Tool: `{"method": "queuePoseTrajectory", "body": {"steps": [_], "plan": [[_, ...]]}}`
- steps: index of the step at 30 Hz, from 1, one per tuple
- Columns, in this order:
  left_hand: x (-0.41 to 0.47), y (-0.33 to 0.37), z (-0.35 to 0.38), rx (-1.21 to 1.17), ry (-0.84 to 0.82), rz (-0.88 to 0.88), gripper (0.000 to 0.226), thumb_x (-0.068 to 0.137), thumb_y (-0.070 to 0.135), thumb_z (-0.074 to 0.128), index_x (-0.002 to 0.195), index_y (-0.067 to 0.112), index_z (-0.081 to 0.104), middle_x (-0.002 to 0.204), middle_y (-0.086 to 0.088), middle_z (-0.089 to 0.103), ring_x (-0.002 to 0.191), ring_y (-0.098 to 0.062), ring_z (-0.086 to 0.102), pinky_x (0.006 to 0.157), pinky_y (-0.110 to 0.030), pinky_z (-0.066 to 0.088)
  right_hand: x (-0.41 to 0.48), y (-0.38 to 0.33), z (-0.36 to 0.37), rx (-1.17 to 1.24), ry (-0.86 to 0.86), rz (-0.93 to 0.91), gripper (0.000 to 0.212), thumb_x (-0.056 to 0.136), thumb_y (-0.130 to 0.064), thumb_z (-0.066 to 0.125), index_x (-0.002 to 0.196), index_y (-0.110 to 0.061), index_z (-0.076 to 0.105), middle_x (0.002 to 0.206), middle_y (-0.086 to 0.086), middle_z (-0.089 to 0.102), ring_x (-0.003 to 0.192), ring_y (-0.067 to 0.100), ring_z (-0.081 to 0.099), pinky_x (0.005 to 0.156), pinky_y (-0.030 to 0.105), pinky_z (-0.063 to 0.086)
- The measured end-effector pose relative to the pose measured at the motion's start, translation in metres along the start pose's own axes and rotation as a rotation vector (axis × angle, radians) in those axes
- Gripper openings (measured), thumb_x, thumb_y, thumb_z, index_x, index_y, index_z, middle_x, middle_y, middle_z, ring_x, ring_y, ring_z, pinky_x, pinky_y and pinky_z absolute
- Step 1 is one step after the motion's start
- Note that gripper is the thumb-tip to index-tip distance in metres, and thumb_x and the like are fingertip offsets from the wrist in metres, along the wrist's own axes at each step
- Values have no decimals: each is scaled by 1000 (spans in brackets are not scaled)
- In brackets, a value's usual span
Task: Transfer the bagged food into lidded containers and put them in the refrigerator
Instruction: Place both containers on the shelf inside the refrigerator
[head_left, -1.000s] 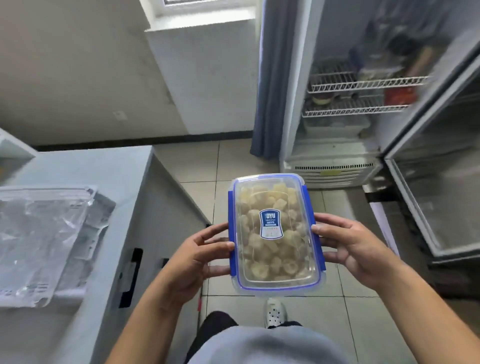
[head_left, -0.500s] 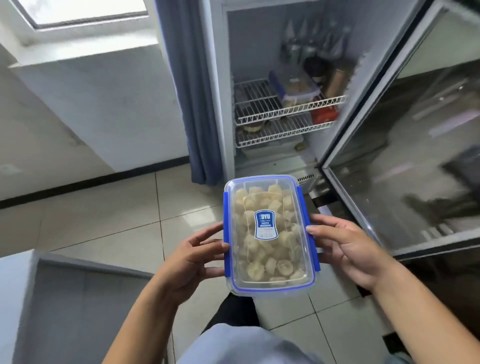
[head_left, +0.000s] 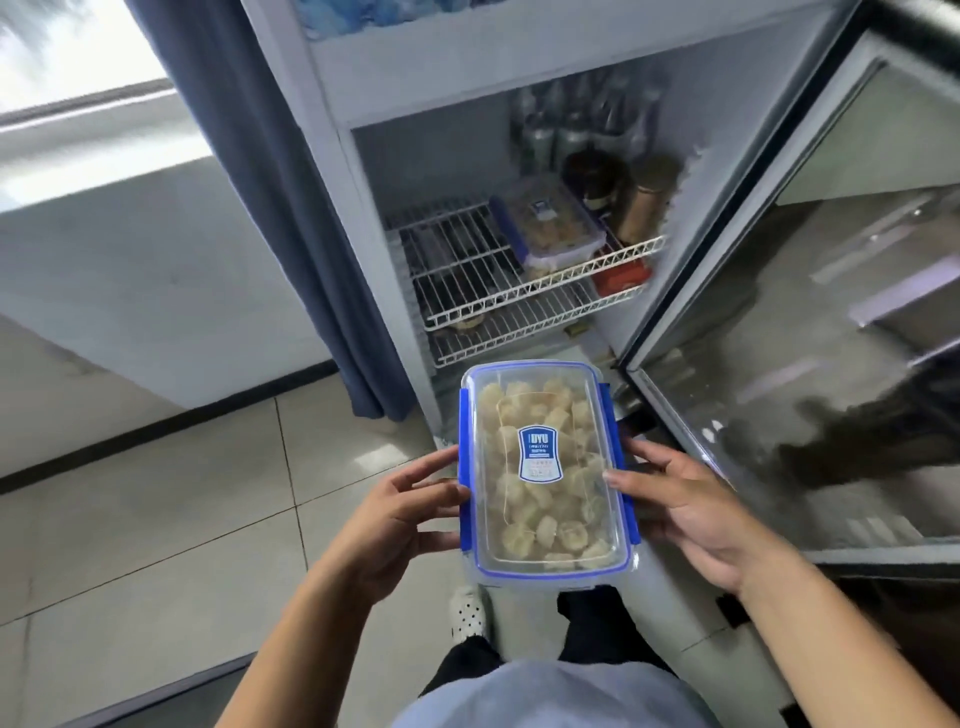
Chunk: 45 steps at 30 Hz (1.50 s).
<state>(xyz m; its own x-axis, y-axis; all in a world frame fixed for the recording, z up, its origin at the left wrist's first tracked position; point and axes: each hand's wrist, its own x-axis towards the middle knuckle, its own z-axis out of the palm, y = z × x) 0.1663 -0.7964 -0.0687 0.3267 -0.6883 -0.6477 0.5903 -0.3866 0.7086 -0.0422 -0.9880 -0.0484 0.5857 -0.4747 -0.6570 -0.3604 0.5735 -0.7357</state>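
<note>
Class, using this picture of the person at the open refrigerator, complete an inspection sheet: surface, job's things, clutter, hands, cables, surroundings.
Surface: upper wire shelf in the refrigerator, bare wire left of a stored container.
Job's things: lidded container of pale food pieces, blue clips, lid on, held before the open refrigerator.
Clutter: bottles, a dark jar and a gold tin toward the shelf's back; a red item on the lower shelf.
Hands: left hand and right hand hold the lidded container's long sides, thumbs on its lid.
Cables: nothing seen.
Surroundings: glass door open on the right, blue curtain on the left, tiled floor below.
</note>
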Motion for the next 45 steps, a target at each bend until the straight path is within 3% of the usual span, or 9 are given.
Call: {"method": "queuePoseTrajectory", "body": {"steps": [12,16,22,26,32,34,36,39,45], "plan": [[92,10,91,-45,442,118,54,85,-3,70,133,19,59,110,-11,75,97,-27,73,72,-36,60,147,-63,-64,-188,-173,28,45,82,-1,75,115,-30,65,80,1,74,74,14,74,58,25,54],[121,21,88,-50,531,146,58,87,-1,70,139,20,55,118,-9,72,103,-28,72,86,-45,59,188,-81,-54,-267,-184,-24,53,78,0,79,122,-28,65,89,13,69,78,21,73,66,33,55],[173,50,59,-43,607,227,60,88,-4,65,141,21,51,122,-10,69,109,-30,69,98,-52,53,248,-108,-19,-295,-173,-79,57,80,3,75,130,-21,61,92,6,73,74,14,72,60,26,53],[195,59,50,-68,659,247,51,90,-5,61,129,27,56,119,-12,69,108,-31,68,98,-51,53,267,-114,-3,-256,-154,-32,48,82,5,72,123,-18,63,95,4,73,67,9,70,48,19,51],[212,54,46,-18,658,237,58,89,-1,60,141,22,50,131,-6,64,109,-21,67,97,-40,54,288,-110,-1,-275,-79,-47,45,80,-2,76,121,-18,68,107,5,75,83,18,73,55,23,54],[205,51,54,201,709,309,63,87,7,64,146,22,45,141,0,54,122,-19,57,101,-36,50,289,-107,-2,-263,-55,-68,41,79,0,77,114,-20,70,105,8,75,82,21,74,59,29,59],[202,45,61,682,752,465,74,81,27,69,149,21,40,151,-5,41,138,-25,38,115,-39,33,292,-106,-2,-237,-28,-78,42,78,0,78,114,-19,71,107,10,74,85,26,74,69,38,62],[204,36,76,1341,602,526,90,76,43,71,154,25,30,164,-9,20,150,-32,16,121,-47,15,299,-105,1,-254,4,-81,44,78,-6,80,119,-17,70,109,8,73,89,27,74,75,41,62],[221,32,93,1632,651,398,79,62,4,74,137,20,54,139,-11,55,129,-42,49,107,-57,40,304,-110,7,-312,45,-46,37,74,-10,82,109,-14,74,100,9,76,85,29,74,76,43,62]]}}
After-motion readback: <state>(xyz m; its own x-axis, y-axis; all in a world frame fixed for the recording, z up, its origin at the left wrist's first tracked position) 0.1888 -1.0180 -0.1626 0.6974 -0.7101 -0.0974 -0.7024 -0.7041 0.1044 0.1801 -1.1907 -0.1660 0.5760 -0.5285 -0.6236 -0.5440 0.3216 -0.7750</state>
